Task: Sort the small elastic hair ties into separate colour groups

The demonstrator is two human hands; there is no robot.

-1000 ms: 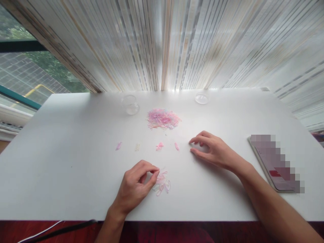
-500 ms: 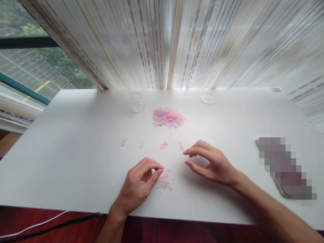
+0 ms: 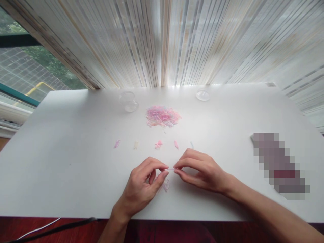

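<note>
My left hand (image 3: pixel 143 187) and my right hand (image 3: pixel 199 170) meet fingertip to fingertip near the table's front edge. Between them they pinch one thin, pale rubber band (image 3: pixel 171 169), stretched a little. Under the left fingers lies a small heap of pastel bands (image 3: pixel 165 185), partly hidden. A big pile of pink and pastel bands (image 3: pixel 162 116) sits farther back at the middle. In a row ahead of my hands lie small sorted groups: purple (image 3: pixel 116 144), cream (image 3: pixel 136 145), pink (image 3: pixel 158 144), another pink (image 3: pixel 176 144) and a bluish one (image 3: pixel 192 145).
On the white table (image 3: pixel 63 162), a clear jar (image 3: pixel 128 102) stands at the back left and its clear lid (image 3: pixel 203 95) at the back right. A blurred flat object (image 3: pixel 278 163) lies at the right. Striped curtains hang behind. Cables (image 3: pixel 50 229) run below the front edge.
My right hand has come back and left from the row of groups to meet my left hand. A bluish band now lies where the right hand was. Both hands now pinch one band.
</note>
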